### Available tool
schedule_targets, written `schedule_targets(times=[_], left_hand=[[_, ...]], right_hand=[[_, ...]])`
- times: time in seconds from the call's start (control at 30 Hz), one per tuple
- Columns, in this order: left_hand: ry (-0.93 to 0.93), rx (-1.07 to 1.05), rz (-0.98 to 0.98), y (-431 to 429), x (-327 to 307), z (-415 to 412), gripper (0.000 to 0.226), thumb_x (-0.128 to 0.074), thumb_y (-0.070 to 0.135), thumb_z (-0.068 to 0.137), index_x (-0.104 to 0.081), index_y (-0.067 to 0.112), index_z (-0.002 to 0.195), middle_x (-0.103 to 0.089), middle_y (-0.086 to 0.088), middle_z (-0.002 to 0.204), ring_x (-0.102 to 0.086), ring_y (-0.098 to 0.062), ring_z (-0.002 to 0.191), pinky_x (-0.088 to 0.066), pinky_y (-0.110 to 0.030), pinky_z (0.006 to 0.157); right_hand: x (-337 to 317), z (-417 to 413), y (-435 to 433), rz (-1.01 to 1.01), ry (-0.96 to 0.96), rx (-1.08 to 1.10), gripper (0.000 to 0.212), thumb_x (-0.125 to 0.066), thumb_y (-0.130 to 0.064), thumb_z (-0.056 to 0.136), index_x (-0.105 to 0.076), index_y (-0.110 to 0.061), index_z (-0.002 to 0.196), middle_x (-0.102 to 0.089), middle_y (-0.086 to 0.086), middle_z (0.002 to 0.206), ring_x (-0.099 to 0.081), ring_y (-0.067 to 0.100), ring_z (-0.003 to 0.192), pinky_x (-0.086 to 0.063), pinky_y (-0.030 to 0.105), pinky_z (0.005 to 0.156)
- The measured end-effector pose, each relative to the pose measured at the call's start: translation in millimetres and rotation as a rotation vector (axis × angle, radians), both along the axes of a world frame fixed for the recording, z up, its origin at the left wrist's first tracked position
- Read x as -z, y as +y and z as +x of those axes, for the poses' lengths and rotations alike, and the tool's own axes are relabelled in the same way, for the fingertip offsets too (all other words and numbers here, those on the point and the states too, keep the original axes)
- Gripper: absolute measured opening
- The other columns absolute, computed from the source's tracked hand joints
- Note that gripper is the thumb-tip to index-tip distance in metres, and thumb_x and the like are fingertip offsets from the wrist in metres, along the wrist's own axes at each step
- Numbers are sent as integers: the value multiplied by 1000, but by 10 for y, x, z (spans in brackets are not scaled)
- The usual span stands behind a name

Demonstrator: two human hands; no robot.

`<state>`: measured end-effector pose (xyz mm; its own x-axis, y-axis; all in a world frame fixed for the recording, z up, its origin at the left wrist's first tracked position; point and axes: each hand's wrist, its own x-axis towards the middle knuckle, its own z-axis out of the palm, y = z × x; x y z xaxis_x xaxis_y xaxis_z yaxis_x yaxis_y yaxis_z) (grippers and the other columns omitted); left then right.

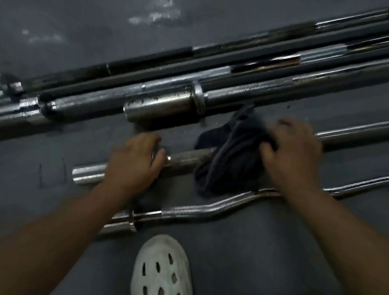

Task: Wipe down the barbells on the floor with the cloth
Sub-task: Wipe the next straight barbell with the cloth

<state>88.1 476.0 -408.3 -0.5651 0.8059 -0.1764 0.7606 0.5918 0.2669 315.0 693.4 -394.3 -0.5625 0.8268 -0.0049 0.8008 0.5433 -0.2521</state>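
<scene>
Right hand is clutching the dark cloth, fingers curled, bunching it over the straight bar. Left hand is gripping that bar by its sleeve. Probably early: curl bar and stacked bars are waiting.

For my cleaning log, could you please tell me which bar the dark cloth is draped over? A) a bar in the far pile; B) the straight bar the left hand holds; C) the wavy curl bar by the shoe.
B: the cloth is bunched over the straight bar that the left hand grips, under the right hand.
</scene>
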Motion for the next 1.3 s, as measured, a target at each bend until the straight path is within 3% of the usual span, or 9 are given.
schedule_targets(times=[0.07, 0.23, 0.37, 0.43, 0.6, 0.73, 0.97, 1.13, 1.3], left_hand=[[3, -32, -57, -58, 47, 110, 30, -42, 43, 100, -58, 25, 118, -66, -7, 113, -65, -35, 94, -47, -38, 72], [-157, -94, -8, -219, 89, 112, 35, -44, 41, 74, -65, 14, 81, -66, -12, 74, -61, -33, 62, -41, -28, 58], [-163, -50, 174, -282, 43, 82, 46, -36, 42, 90, -62, 13, 114, -71, -14, 96, -66, -37, 82, -52, -41, 68], [-291, -90, 252, -308, 24, 32, 44, -31, 40, 96, -50, 25, 134, -68, 1, 118, -64, -27, 100, -49, -38, 84], [-101, -123, 242, -263, 124, 216, 38, -37, 31, 96, -51, 19, 130, -65, -4, 113, -62, -30, 89, -46, -37, 69], [-56, -180, 170, -132, 117, 143, 24, -40, 31, 96, -53, 17, 109, -62, -10, 105, -61, -38, 78, -38, -37, 64], [-132, -132, 198, -91, 116, -69, 23, -33, 35, 100, -45, 20, 88, -53, -3, 82, -55, -30, 74, -28, -34, 65], [-70, -123, 266, -121, 131, 43, 28, -33, 35, 99, -54, 17, 98, -59, -6, 88, -55, -28, 68, -32, -33, 60], [-89, -139, 256, -86, 146, -38, 25, -33, 34, 99, -51, 17, 98, -62, -8, 84, -59, -34, 72, -37, -37, 61]], right_hand=[[1, -110, -189, -48, -4, 183, 51, -39, -39, 83, -69, -1, 101, -64, 23, 108, -58, 43, 101, -46, 52, 87], [-20, -898, -1453, -271, 84, -314, 21, -55, -30, 83, -66, -14, 90, -65, 7, 95, -59, 28, 97, -44, 44, 90], [0, -565, -841, -169, -69, -653, 37, -54, -31, 73, -66, -13, 103, -66, 7, 109, -61, 33, 102, -50, 44, 85], [-8, -248, -417, -45, -143, -611, 43, -56, -32, 66, -66, -18, 105, -64, 7, 110, -60, 34, 99, -49, 43, 82], [-49, -15, -297, -87, -193, -162, 58, -52, -35, 66, -62, -16, 120, -63, 12, 115, -57, 37, 109, -43, 47, 95], [3, -587, -980, -137, -272, -492, 66, -52, -46, 75, -51, -32, 140, -58, 6, 135, -52, 27, 125, -24, 47, 112], [-122, -347, -28, -43, -510, -641, 82, -82, -42, 68, -48, -27, 141, -65, 7, 125, -63, 31, 110, -51, 42, 88], [31, -167, -130, -103, -330, -333, 57, -56, -30, 67, -66, -23, 123, -70, 8, 115, -64, 31, 106, -46, 47, 95], [37, -678, -877, -144, -142, -459, 61, -52, -23, 69, -63, -30, 129, -66, 3, 127, -60, 22, 118, -33, 44, 108]])
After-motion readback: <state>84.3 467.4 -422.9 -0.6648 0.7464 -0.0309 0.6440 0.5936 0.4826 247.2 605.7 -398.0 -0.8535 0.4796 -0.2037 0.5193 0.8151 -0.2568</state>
